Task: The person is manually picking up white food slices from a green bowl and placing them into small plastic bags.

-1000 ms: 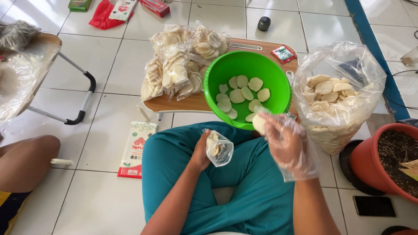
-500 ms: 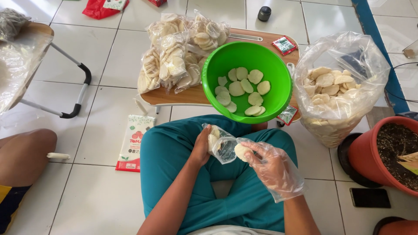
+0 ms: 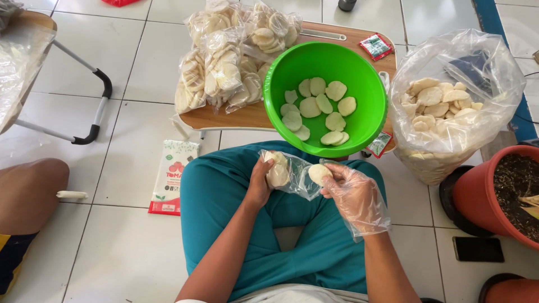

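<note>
We see the left hand [image 3: 259,182] with its fingers curled shut around a small clear plastic bag [image 3: 286,175], thumb on the near side, gripping the bag where a few pale round crackers already sit inside. The right hand [image 3: 352,193], covered in a loose clear plastic glove, pinches one round cracker [image 3: 319,173] between thumb and fingertips, the other fingers bent close together; the cracker sits right at the bag's open mouth, touching the plastic. Both hands hover above the lap, over teal trousers [image 3: 224,191], with the forearms coming up from the bottom edge and angled inward so the hands nearly meet. The left wrist is bent inward; the right palm faces left.

Just beyond the hands stands a green bowl [image 3: 359,84] holding loose crackers, resting on a low wooden tray table [image 3: 224,116]. Filled cracker packets [image 3: 224,62] are piled on the table's left part. To the right, a large clear sack of crackers [image 3: 449,106] stands on the tiled floor, beside a terracotta pot [image 3: 483,196] cut off by the edge.

We cannot tell how many crackers lie in the small bag, as the crumpled plastic and the left fingers hide part of it. Another person's knee [image 3: 28,191] shows at the left edge.
</note>
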